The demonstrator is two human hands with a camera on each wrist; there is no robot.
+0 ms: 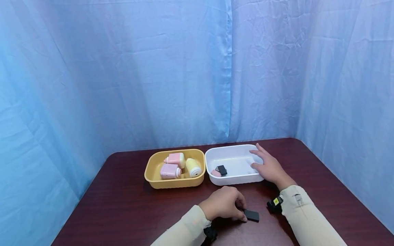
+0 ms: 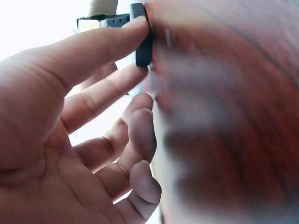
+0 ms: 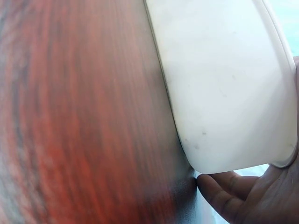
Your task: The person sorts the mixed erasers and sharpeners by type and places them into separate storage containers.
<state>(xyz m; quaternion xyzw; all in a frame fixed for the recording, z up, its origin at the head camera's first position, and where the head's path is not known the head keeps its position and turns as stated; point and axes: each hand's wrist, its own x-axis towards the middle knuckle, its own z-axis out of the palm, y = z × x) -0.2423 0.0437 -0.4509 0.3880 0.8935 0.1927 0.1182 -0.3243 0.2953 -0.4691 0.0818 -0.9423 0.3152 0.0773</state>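
Note:
My left hand [image 1: 224, 204] pinches a thin black rectangular block [image 1: 251, 215] between thumb and fingertip, low over the table in front of the bins. In the left wrist view the block [image 2: 143, 36] stands on edge, its face toward the thumb, the other fingers loosely bent. My right hand [image 1: 271, 169] holds the right end of a white bin [image 1: 235, 180], with thumb and a finger reaching over the rim. From the right wrist, fingers [image 3: 229, 189] show at the bin's outer bottom corner. Inside the bin lie another black block [image 1: 222, 170], a grey piece and a pinkish piece [image 1: 216, 173].
A yellow bin [image 1: 176, 185] stands against the white one on its left. It holds a pink bottle-shaped item [image 1: 174, 159], a lilac one [image 1: 169, 171] and a pale yellow one [image 1: 193, 167]. Blue curtains [image 1: 184, 75] hang around the dark red wooden table [image 1: 123, 205].

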